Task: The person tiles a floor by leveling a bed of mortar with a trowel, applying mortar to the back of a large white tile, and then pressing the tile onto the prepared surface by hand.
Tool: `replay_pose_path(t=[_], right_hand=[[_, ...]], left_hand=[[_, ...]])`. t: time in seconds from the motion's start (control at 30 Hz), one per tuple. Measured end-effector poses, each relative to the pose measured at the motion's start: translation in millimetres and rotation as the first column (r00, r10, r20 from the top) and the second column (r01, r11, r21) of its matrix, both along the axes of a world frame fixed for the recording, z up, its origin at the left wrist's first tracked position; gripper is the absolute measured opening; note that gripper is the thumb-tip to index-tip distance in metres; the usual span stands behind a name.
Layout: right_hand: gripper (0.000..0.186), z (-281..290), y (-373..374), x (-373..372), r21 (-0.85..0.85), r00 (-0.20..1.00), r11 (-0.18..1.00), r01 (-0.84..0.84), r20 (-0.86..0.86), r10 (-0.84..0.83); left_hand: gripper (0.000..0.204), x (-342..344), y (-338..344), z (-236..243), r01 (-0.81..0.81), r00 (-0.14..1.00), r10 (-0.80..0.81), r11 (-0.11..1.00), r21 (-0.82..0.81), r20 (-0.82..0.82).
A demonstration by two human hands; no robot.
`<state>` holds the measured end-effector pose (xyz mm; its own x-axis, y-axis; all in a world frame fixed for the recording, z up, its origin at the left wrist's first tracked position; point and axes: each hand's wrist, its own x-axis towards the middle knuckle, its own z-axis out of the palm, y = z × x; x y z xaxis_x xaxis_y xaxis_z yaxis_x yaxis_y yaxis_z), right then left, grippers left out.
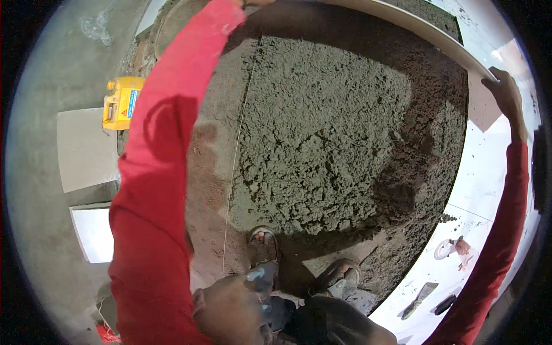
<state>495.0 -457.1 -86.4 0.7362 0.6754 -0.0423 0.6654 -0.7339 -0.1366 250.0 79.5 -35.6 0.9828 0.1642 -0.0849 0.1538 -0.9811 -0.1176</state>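
A long straightedge [422,26] spans the far side above a bed of damp grey mortar [322,132], bowed by the lens. My right hand [506,95] is closed around its right end, beside the white tiles. At the top edge of the picture, only a sliver of my left hand [256,2] shows past the red sleeve; its fingers are out of sight. The mortar is rough and crumbly. A thin string line [234,167] runs along its left side.
My sandalled feet [263,244] stand at the mortar's near edge. White tiles [428,270] on the right carry a scraper [420,300], a black-handled object [445,305] and a suction cup [445,248]. To the left are a yellow jerrycan [121,103] and loose tiles [86,149].
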Motion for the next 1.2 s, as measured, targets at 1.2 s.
replay_pose_path(t=[1.2], right_hand=[[0.025, 19, -3, -50, 0.044, 0.968, 0.968, -0.249, -0.028, 0.250]], left_hand=[[0.029, -192, -32, -3, 0.127, 0.985, -0.108, 0.982, -0.136, 0.137]])
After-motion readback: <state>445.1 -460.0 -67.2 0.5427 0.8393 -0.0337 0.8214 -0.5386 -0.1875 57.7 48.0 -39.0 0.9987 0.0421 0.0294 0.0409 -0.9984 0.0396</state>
